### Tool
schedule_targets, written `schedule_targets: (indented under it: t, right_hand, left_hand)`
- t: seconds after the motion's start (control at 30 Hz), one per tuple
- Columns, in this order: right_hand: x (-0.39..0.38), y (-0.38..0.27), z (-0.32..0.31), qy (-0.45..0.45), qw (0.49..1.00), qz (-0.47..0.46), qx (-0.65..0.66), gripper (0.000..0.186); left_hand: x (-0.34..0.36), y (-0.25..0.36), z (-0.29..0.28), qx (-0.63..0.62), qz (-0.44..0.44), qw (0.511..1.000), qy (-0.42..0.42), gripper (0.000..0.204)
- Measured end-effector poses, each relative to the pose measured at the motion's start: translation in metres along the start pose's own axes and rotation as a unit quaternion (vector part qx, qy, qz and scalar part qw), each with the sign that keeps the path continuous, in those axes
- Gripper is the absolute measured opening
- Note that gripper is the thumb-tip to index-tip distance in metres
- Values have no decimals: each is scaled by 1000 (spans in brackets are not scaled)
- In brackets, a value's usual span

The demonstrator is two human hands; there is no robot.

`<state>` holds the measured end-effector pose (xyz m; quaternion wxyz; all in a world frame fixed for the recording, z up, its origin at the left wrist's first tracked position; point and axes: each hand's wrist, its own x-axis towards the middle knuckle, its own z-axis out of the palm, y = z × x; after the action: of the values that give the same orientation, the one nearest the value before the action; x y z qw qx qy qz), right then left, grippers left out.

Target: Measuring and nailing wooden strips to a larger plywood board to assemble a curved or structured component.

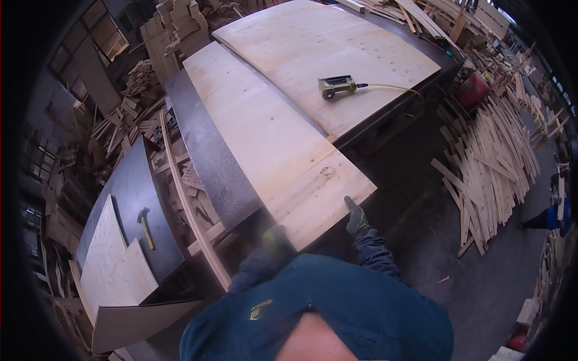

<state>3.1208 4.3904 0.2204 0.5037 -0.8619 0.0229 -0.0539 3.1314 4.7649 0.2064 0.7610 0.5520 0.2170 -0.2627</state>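
Long plywood sheet [271,138] lying across a dark workbench [208,159], near end overhanging toward the body. Right hand [356,218], gloved, flat against the sheet's near right edge, fingers together and extended upward, not wrapped around anything. Left hand [274,237], gloved and blurred, at the sheet's near left corner; finger state impossible to tell. Second, wider plywood panel [337,54] beyond, carrying a pneumatic nailer [335,86] with a yellow hose [394,88]. Hammer [144,225] with yellow handle on a lower dark table at left. Loose wooden slats [490,162] heaped on the floor at right.
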Motion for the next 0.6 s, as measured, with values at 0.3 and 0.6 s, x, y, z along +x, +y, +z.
schedule_targets:
  t: [0.3, 0.6]
  right_hand:
    - [17, -35, -11, -6, 884, 281, 373, 56]
    - [20, -8, -11, -19, 938, 214, 271, 60]
  left_hand:
    - [-16, 11, 17, 24, 12, 998, 60, 23]
    - [-17, -12, 5, 414, 214, 880, 84, 26]
